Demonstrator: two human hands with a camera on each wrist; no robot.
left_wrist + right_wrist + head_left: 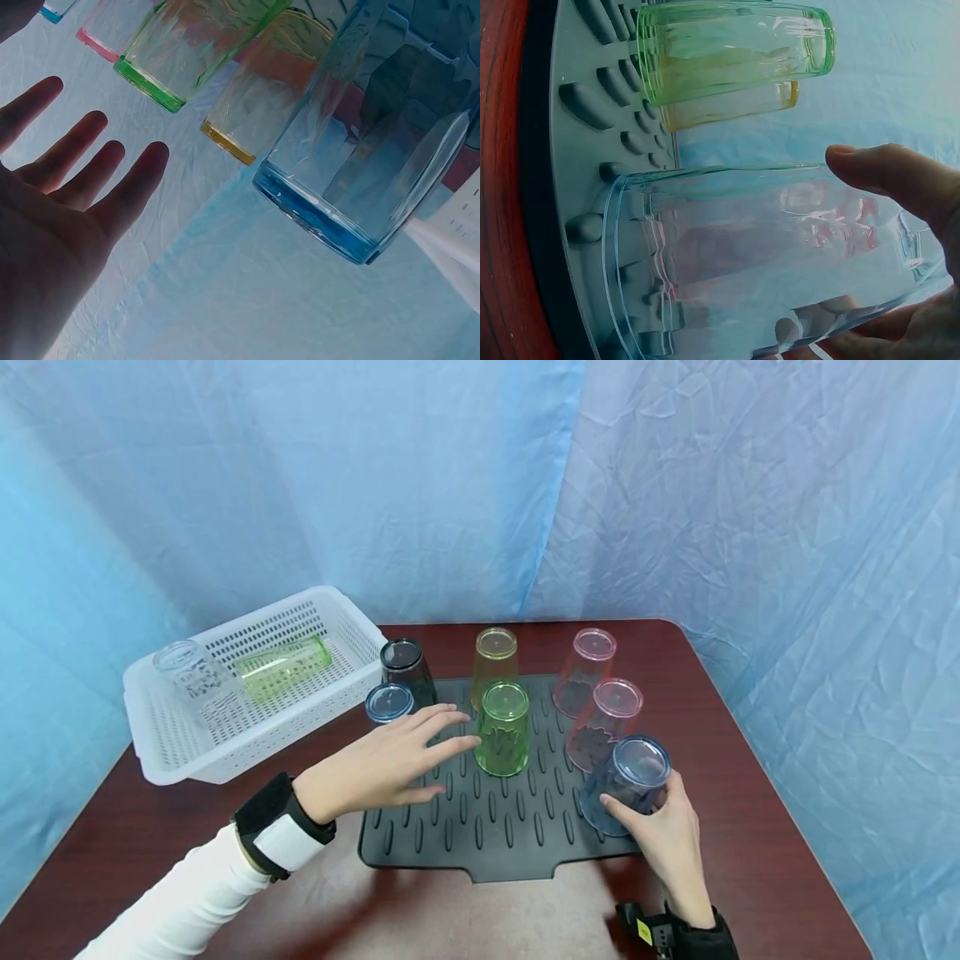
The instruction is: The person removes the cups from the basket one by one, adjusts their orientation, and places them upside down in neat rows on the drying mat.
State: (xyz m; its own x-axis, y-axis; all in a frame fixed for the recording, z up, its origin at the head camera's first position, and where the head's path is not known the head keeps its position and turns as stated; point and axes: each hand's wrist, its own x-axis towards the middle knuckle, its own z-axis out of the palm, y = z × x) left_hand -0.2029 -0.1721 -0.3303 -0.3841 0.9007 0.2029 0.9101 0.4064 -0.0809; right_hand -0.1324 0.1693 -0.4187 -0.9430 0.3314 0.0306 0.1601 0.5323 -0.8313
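Observation:
On the right, my right hand (671,839) holds an upside-down blue glass (637,772) at the front right of the dark grey drying mat (480,835). Its thumb and fingers lie on opposite sides of that glass, as the right wrist view shows too. My left hand (390,760) hovers over the mat's left part, fingers spread, holding nothing. An upside-down green glass (504,735) stands just beyond its fingertips. Behind that hand is a second blue glass (322,210), partly hidden in the head view.
A black-tinted glass (405,668) stands at the back left, a yellow glass (493,664) behind the green one. Two pink glasses (603,727) stand at right. A white basket (300,735) holds a clear glass (191,668) and a green glass (285,668), both lying down.

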